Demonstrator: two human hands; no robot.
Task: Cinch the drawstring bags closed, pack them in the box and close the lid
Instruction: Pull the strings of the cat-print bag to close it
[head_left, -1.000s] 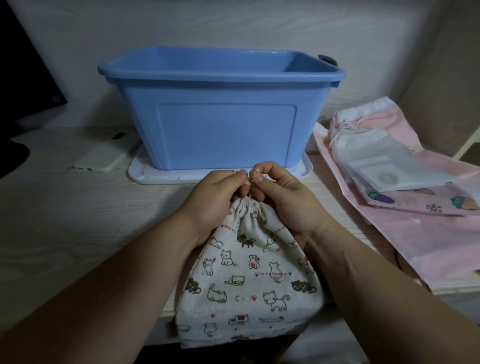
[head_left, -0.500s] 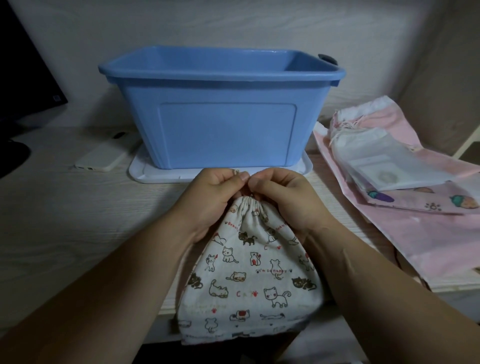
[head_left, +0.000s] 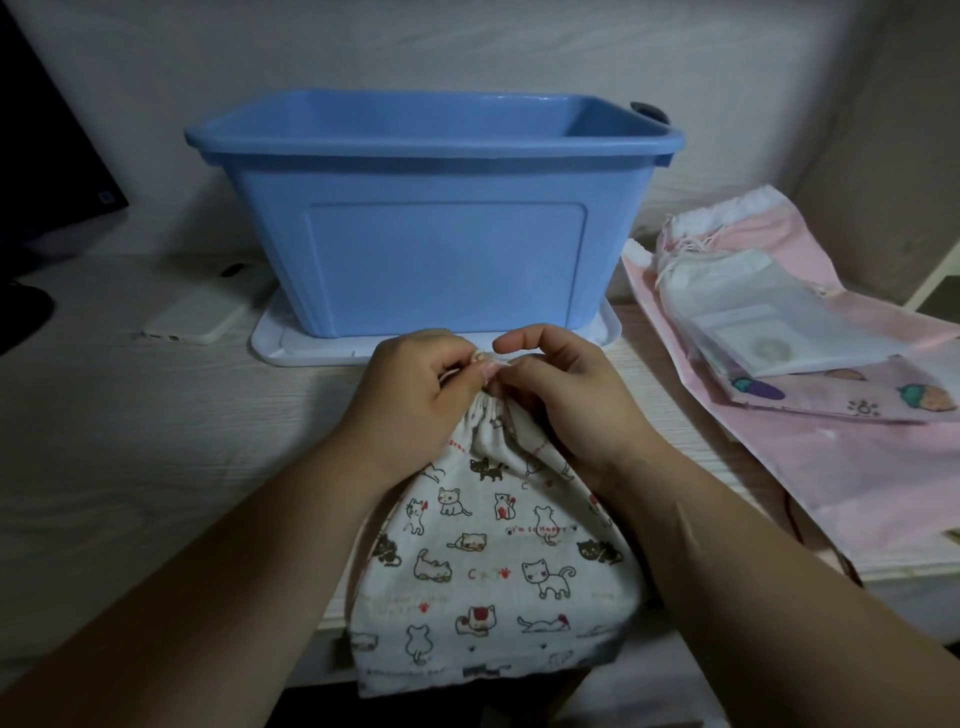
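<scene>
A white cat-print drawstring bag (head_left: 493, 561) lies on the desk in front of me, its lower part hanging over the front edge. Its neck is gathered tight. My left hand (head_left: 410, 400) and my right hand (head_left: 561, 400) meet at that neck and both pinch the cord there; the cord itself is mostly hidden by my fingers. Behind the hands stands an open blue plastic box (head_left: 436, 218) on its white lid (head_left: 275, 343). To the right lie a pink drawstring bag (head_left: 862, 457), a white bag (head_left: 748, 301) and a pink vegetable-print bag (head_left: 831, 395), stacked.
A white phone (head_left: 200, 317) lies on the desk left of the lid. A dark monitor (head_left: 47, 171) stands at the far left. A wall runs close behind the box, and a side panel rises at the right.
Both hands stay at the bag's neck. My right index finger has lifted and curled above the knot area, and the fingertips have shifted slightly on the cord.
</scene>
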